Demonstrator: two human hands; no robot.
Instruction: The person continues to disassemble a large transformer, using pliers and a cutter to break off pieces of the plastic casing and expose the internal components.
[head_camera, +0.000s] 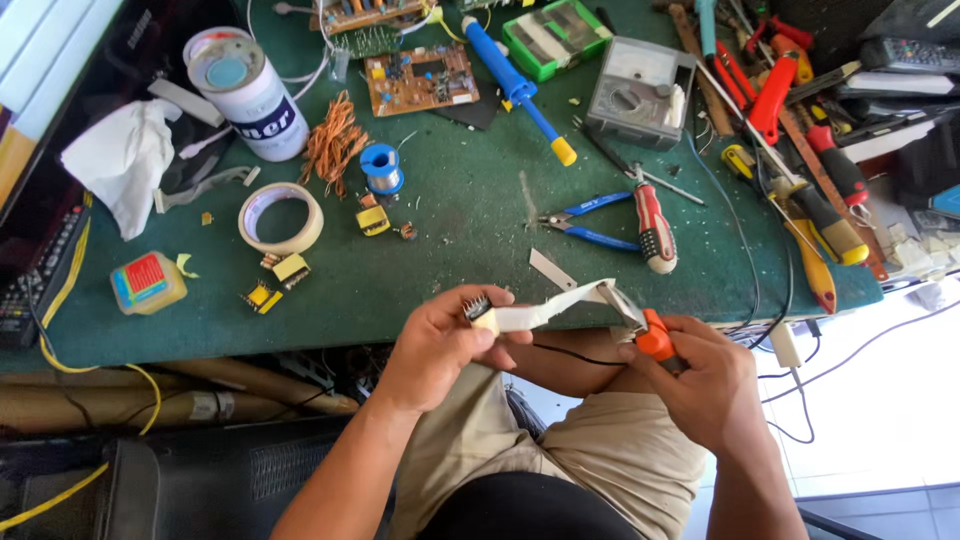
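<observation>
My left hand (440, 345) grips a small wound coil part (480, 311) wrapped in pale tape. A strip of that tape (555, 308) stretches from it toward my right hand (705, 385). My right hand holds an orange-handled cutter (650, 338) whose blade meets the far end of the strip. Both hands hover just in front of the green-covered bench (460, 230), above my lap.
On the bench lie a roll of masking tape (281, 218), blue-handled pliers (590, 222), a red-and-white screwdriver (653, 228), a solder spool (381, 168), a white can (250, 92), circuit boards (420, 78), a multimeter (640, 92), small yellow transformers (290, 268) and many tools at the right (800, 150).
</observation>
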